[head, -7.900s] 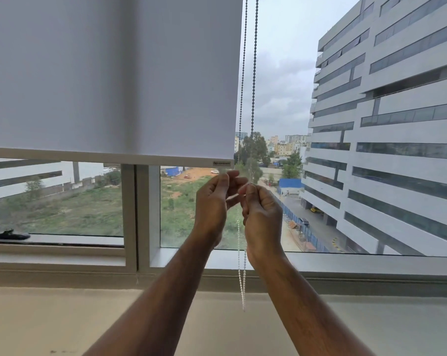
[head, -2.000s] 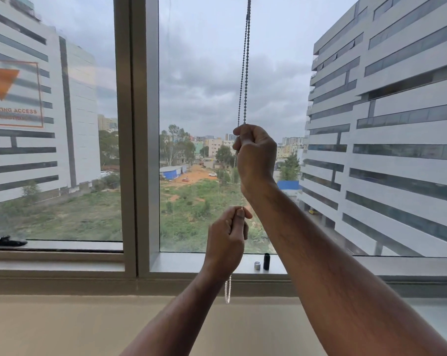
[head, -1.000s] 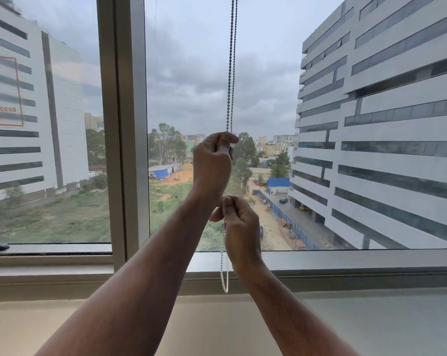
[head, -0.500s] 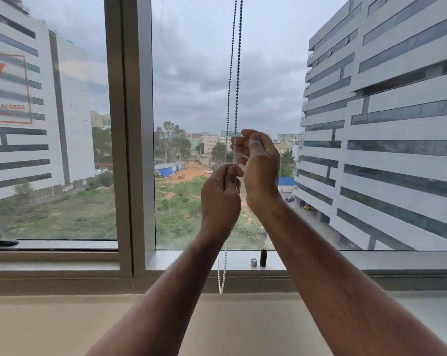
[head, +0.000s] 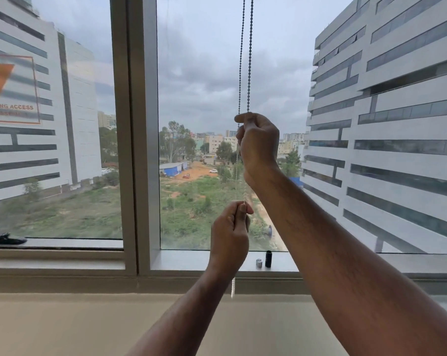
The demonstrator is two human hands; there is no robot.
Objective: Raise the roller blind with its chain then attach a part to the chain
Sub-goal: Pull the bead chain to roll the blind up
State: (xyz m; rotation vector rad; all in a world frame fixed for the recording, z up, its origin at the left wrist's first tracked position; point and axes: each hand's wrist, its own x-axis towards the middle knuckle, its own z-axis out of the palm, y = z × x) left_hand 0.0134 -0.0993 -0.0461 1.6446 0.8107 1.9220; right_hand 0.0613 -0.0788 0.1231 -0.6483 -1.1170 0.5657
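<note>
Since half a second ago, your hands are separating along the chain [head: 245,55]: your right hand [head: 259,145] is sitting high, closed around the two strands where they enter your fist, while your left hand [head: 230,233] is dropping lower, pinching the chain between thumb and fingers. Compared with the earliest frame, the blind is no longer showing anywhere in view, so the window [head: 212,86] is standing fully uncovered. You are judged to be finishing the raising stage, or very close to it. The chain's white lower loop [head: 233,289] is hanging below your left wrist, just in front of the sill [head: 186,260]. Two small parts are waiting on that sill: a short silver piece [head: 259,263] and a taller black piece [head: 268,258], standing just beside each other. You are touching neither. Attachment is not yet beginning; one hand will need to be freeing itself to collect a part.
</note>
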